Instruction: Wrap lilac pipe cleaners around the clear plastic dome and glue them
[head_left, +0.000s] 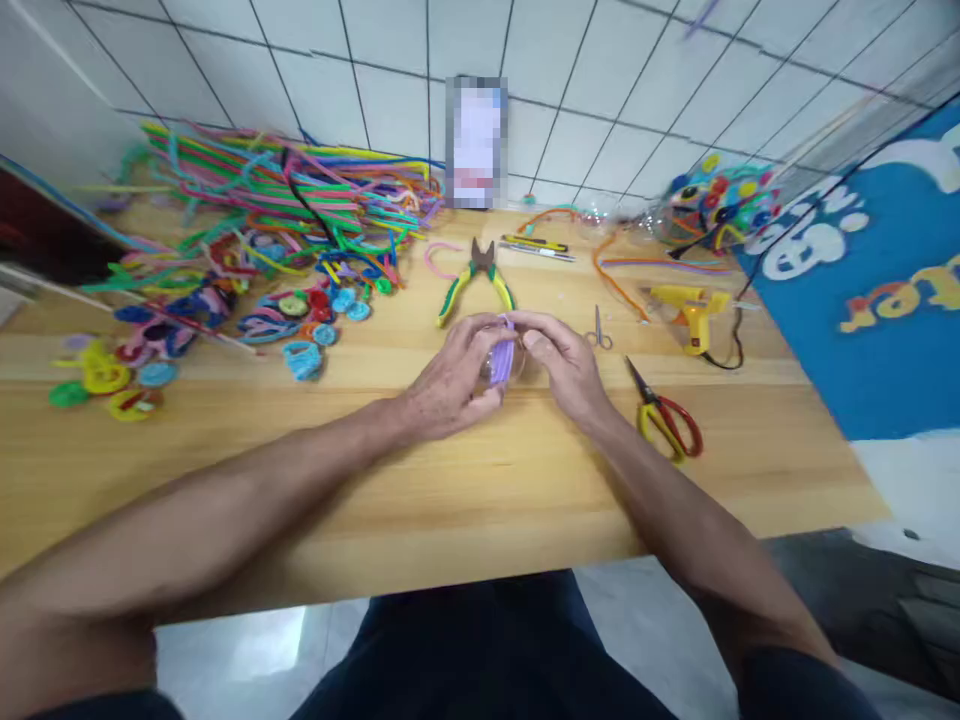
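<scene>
My left hand (454,380) and my right hand (564,365) meet over the middle of the wooden table (465,500). Between them they grip a small purple pipe-cleaner coil (501,358), wound round what looks like a clear round form. The fingers of both hands are curled and pinched on it. Just beyond the hands lie pliers with green and yellow handles (478,280).
A big heap of coloured pipe cleaners (277,195) and several finished coils (300,320) cover the back left. Red-handled scissors (667,420), small scissors (598,333), a yellow glue gun (694,310) and a clear bag of coils (712,205) lie to the right. A tiled wall stands behind.
</scene>
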